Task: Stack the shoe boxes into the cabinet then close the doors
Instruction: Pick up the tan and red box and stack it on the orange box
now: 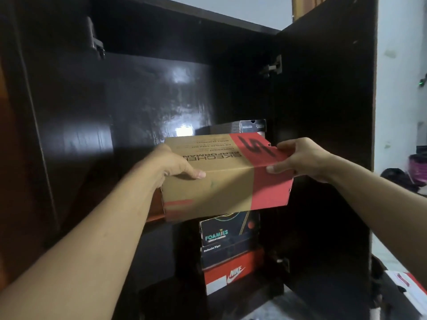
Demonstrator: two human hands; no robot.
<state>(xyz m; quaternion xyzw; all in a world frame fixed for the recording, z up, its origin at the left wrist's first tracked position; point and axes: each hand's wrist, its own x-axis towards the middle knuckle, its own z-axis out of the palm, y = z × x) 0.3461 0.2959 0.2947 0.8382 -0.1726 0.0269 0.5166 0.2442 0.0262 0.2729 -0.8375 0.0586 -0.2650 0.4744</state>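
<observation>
I hold a tan and red Skechers shoe box (227,181) in front of the open dark cabinet (129,93). My left hand (172,163) grips its left end, my right hand (302,158) its red right end. Behind and below it a stack stands at the cabinet's right: a red Nike box (233,274) at the bottom, a dark Onitsuka Tiger box (227,254) on it, then a black Foamies box (227,228). A dark box (250,126) shows above the held box; what lies between is hidden.
The right cabinet door (328,112) stands open beside my right arm, with hinges on its inner edge. Another white and red box (406,289) lies on the floor at lower right. Dark items sit by the far right wall.
</observation>
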